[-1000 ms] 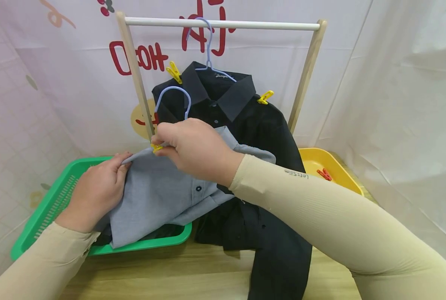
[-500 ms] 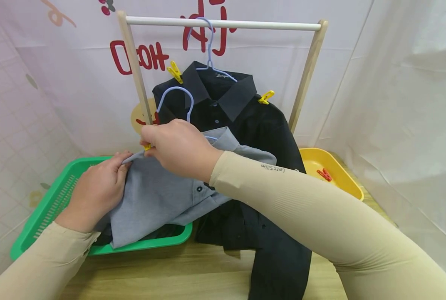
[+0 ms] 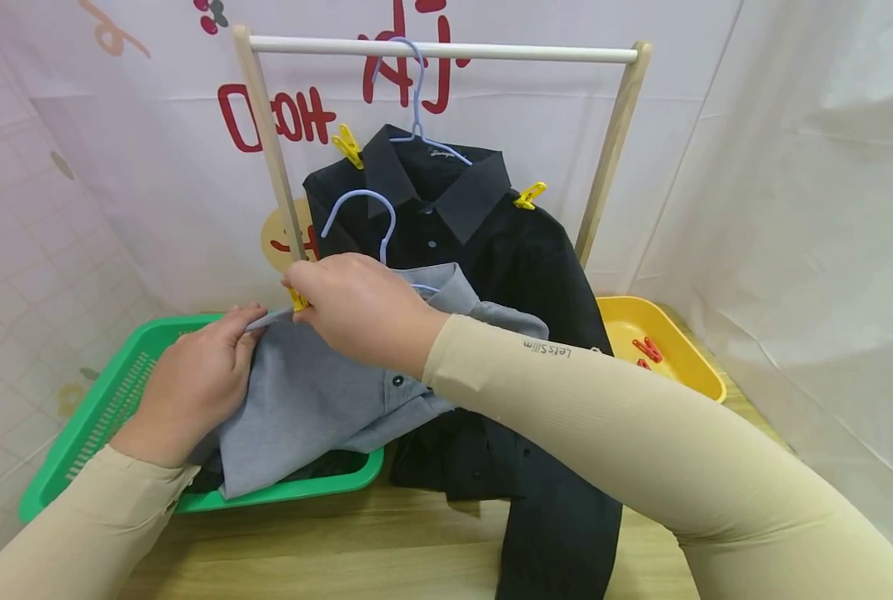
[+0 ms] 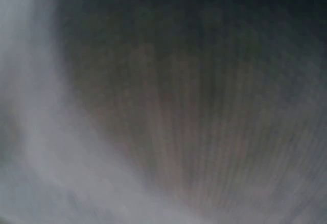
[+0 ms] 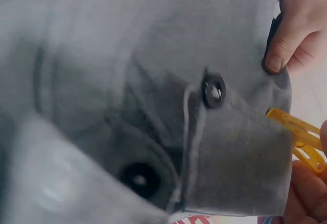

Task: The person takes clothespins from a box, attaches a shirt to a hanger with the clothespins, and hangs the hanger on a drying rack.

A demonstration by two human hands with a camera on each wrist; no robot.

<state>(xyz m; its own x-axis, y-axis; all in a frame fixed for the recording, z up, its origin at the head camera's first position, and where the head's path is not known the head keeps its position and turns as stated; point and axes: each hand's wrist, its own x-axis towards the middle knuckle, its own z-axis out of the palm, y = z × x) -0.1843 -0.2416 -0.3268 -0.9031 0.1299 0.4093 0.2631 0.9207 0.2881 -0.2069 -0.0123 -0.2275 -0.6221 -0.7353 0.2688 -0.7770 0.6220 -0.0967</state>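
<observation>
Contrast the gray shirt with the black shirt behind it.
The gray shirt is pale; the black shirt is dark. The black shirt's hanger hooks over the white rail, while the gray shirt's hanger has its hook off it. The black shirt has yellow clips at both shoulders; the right hand pinches one yellow clip at the gray shirt's edge. Both have collars and buttons.

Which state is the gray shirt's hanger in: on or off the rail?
Off: the hanger's hook shows free, below the white rail and in front of the black shirt.
</observation>
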